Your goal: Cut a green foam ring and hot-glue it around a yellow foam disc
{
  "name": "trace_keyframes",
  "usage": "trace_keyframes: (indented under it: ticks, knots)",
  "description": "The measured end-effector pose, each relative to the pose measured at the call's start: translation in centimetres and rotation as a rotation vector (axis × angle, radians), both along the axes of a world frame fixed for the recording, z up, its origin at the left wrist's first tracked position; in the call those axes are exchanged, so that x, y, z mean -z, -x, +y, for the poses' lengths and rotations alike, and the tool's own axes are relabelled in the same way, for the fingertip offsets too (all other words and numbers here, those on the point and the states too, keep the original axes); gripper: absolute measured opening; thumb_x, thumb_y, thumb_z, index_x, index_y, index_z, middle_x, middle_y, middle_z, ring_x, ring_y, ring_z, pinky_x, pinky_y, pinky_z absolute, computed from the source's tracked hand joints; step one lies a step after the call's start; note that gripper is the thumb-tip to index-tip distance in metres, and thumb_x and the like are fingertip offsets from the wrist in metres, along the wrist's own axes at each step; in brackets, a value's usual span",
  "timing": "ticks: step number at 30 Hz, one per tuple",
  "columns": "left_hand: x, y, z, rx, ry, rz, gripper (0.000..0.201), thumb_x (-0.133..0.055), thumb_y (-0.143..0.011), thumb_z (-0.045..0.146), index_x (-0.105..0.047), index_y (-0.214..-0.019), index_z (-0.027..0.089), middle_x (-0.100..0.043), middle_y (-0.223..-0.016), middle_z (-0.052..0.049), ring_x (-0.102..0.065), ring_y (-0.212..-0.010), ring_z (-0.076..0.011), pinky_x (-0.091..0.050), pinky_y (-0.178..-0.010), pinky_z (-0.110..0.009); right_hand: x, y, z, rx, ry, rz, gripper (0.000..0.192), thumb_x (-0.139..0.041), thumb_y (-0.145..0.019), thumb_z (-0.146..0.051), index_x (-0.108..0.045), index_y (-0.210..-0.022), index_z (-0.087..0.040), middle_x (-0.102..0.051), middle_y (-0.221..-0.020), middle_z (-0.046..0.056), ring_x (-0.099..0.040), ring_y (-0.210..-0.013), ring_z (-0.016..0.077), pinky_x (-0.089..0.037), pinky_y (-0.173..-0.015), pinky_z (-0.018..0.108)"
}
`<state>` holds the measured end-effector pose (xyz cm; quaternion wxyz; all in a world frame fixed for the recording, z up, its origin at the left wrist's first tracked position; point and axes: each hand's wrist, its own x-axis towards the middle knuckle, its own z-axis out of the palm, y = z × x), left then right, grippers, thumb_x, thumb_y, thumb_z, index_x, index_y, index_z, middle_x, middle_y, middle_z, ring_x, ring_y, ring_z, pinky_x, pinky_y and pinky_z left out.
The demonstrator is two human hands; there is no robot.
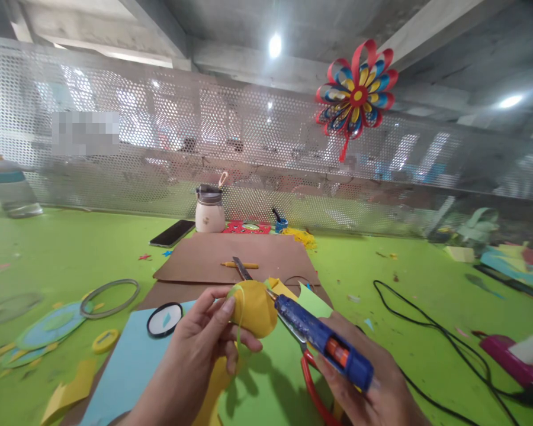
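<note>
My left hand point(199, 343) pinches a yellow paper disc point(254, 307) with a thin green strip along its edge, held up over the table. My right hand point(368, 384) grips a blue glue gun point(324, 343), its metal nozzle touching the right edge of the disc. Under both hands lie green paper point(266, 390) and light blue paper point(128, 367). Red-handled scissors point(311, 384) lie under the glue gun, their blades pointing away toward a yellow pencil point(240, 265) on brown cardboard point(231, 260).
A green table point(71, 248) carries paper rings and circles at left, a phone point(172, 233), a cream bottle point(209, 210), a black cord point(426, 325) at right and a pink tool point(515, 355). A paper pinwheel point(357, 94) hangs on the perforated metal screen behind.
</note>
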<state>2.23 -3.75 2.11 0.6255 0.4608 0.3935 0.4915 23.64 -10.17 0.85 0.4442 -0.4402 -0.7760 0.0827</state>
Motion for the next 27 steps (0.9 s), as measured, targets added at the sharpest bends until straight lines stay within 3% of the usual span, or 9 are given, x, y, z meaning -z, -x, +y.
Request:
trace_keyframes:
  ticks: [7,13,17,22,25,27]
  knots:
    - [-0.5,0.0,0.1,-0.045,0.033,-0.023,0.028,-0.063,-0.074,0.037,-0.051,-0.093,0.019,-0.068,-0.060,-0.002,-0.065,-0.051,-0.0173,-0.040,-0.034,-0.017,-0.1,0.3,0.0,0.019,-0.003,0.033,0.028,-0.053,-0.083,-0.016,-0.052,-0.110,-0.020,-0.057,-0.084,0.005,-0.060,-0.078,0.0210,-0.051,-0.069,0.029]
    - [-0.6,0.3,0.2,-0.094,0.020,-0.020,0.025,-0.061,-0.077,0.036,-0.050,-0.093,0.020,-0.067,-0.072,-0.001,-0.067,-0.056,-0.0162,-0.040,-0.036,-0.017,-0.8,0.2,0.1,0.004,0.035,0.032,0.023,-0.050,-0.084,-0.018,-0.052,-0.107,-0.021,-0.055,-0.080,0.004,-0.058,-0.072,0.0189,-0.049,-0.065,0.028]
    - [-0.5,0.3,0.3,-0.079,0.060,-0.036,0.022,-0.061,-0.079,0.034,-0.050,-0.093,0.021,-0.066,-0.082,-0.001,-0.067,-0.056,-0.0141,-0.040,-0.036,-0.016,-1.0,0.3,0.1,0.032,0.068,0.095,0.013,-0.047,-0.086,-0.020,-0.052,-0.098,-0.021,-0.053,-0.075,0.002,-0.055,-0.065,0.0168,-0.046,-0.059,0.025]
    - [-0.7,0.3,0.3,-0.021,0.111,-0.074,0.022,-0.059,-0.081,0.034,-0.049,-0.096,0.022,-0.066,-0.075,-0.001,-0.066,-0.058,-0.0139,-0.038,-0.037,-0.014,-1.0,0.1,0.3,0.054,0.036,0.092,0.010,-0.047,-0.087,-0.019,-0.052,-0.096,-0.020,-0.056,-0.076,0.002,-0.056,-0.068,0.0160,-0.045,-0.064,0.024]
    - [-0.6,0.4,0.4,0.014,0.153,-0.092,0.024,-0.057,-0.082,0.037,-0.049,-0.098,0.021,-0.065,-0.067,-0.001,-0.065,-0.056,-0.0125,-0.038,-0.037,-0.014,-0.9,-1.1,0.9,0.150,0.003,0.072,0.010,-0.048,-0.088,-0.024,-0.053,-0.096,-0.020,-0.056,-0.076,0.002,-0.055,-0.065,0.0158,-0.045,-0.060,0.024]
    - [-0.4,0.5,0.4,0.038,0.170,-0.090,0.025,-0.057,-0.082,0.037,-0.049,-0.099,0.021,-0.065,-0.066,-0.001,-0.064,-0.056,-0.0119,-0.038,-0.038,-0.014,-0.9,-2.6,1.7,0.321,0.010,0.049,0.010,-0.051,-0.087,-0.031,-0.053,-0.087,-0.021,-0.052,-0.069,-0.001,-0.051,-0.058,0.0152,-0.043,-0.055,0.025]
